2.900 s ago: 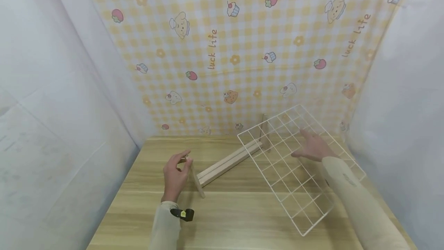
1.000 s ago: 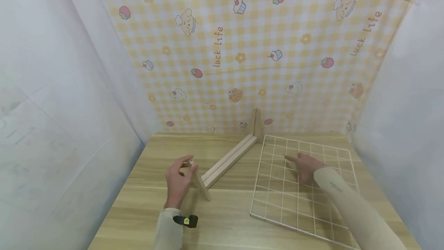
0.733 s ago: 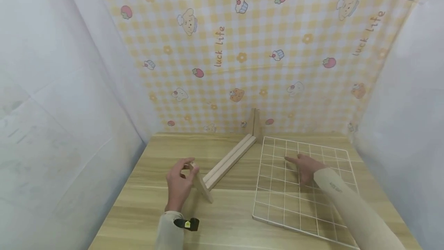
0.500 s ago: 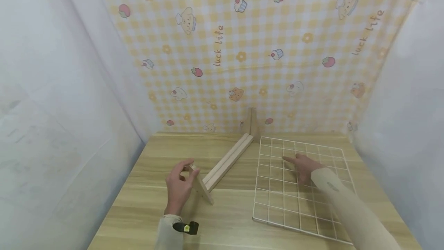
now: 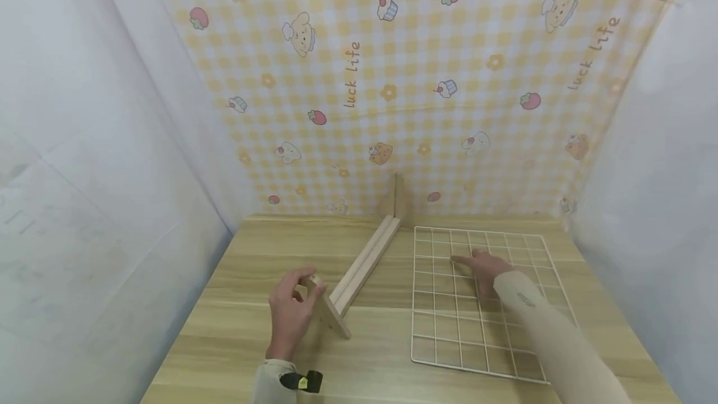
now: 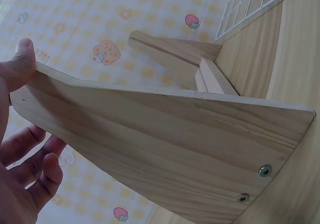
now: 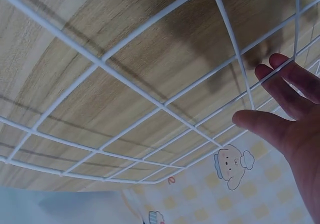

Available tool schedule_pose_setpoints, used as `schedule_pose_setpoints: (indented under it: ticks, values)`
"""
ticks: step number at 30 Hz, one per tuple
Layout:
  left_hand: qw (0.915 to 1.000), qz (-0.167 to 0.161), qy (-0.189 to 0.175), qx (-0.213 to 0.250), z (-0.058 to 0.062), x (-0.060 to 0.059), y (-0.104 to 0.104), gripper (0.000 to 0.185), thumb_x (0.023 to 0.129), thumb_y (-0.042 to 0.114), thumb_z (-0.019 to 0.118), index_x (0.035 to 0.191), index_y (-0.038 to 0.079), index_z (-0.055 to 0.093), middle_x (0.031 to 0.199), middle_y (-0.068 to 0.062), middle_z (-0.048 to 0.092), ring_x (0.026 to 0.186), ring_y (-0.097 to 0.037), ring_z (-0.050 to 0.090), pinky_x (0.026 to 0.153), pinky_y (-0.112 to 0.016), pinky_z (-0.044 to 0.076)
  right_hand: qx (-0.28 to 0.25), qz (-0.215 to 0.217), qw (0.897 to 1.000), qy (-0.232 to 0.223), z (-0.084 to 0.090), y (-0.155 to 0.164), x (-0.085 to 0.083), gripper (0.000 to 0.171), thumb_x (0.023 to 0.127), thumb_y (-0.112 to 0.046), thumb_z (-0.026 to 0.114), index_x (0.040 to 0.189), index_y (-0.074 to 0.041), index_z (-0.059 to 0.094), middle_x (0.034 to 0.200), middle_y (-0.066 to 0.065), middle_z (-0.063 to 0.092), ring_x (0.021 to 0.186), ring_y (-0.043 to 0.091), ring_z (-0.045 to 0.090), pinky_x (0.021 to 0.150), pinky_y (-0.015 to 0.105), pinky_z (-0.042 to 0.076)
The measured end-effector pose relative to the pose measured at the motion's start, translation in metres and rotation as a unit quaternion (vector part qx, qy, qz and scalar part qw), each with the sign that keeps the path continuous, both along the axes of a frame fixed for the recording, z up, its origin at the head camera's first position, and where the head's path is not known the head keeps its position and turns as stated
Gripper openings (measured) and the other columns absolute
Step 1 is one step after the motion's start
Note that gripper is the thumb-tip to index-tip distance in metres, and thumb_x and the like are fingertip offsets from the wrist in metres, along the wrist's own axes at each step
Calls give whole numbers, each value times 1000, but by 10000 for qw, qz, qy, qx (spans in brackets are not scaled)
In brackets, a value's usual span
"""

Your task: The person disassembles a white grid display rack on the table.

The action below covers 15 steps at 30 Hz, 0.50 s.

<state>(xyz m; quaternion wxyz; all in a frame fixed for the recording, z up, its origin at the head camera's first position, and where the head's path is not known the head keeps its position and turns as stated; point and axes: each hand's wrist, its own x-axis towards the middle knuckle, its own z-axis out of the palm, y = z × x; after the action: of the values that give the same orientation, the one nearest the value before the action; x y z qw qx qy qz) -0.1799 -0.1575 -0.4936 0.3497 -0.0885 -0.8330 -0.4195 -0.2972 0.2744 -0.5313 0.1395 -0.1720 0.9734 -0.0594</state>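
A low wooden stand has two upright end panels joined by narrow slats (image 5: 364,267). My left hand (image 5: 288,320) pinches the top of its near end panel (image 6: 160,129), thumb on one edge and fingers on the other side. Two metal bolts (image 6: 265,170) show low on that panel. The far end panel (image 5: 401,198) rises by the backdrop. To the right is a white wire grid panel (image 5: 413,295). My right hand (image 5: 483,270) grips its wires from above, thumb and fingertips about the bars in the right wrist view. Shadows there suggest the grid is slightly off the table.
The wood-grain table (image 5: 370,366) carries both things. A yellow checked cloth (image 5: 336,80) with cartoon prints hangs behind it. White sheets (image 5: 112,204) close in the left and right sides. A black strap with a small camera (image 5: 303,381) is on my left wrist.
The grid has come down from a steep tilt to nearly flat, turned, and shifted left with my right hand. The stand has swung round, its far end leftward and its near end closer to me.
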Motion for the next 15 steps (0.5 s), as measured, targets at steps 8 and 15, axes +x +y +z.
schedule_pose_setpoints:
  ticks: [8,15]
  values:
    - [10000,-12,74,35,-2,6,7,33,68,20,81,97,15,67,93,-4,69,75,-12,58,51,-22,46,142,9,9999,70,-3,-2,-3,114,41,-12,89,140,-33,36,127,22,47,71,21,52,53,34,52]
    - [9993,-58,372,-40,-1,11,17,34,65,16,82,95,13,67,88,-4,68,73,-9,55,50,-20,44,73,-202,9998,-25,-2,-6,-5,111,48,3,80,140,-36,33,129,19,44,64,20,48,46,24,44]
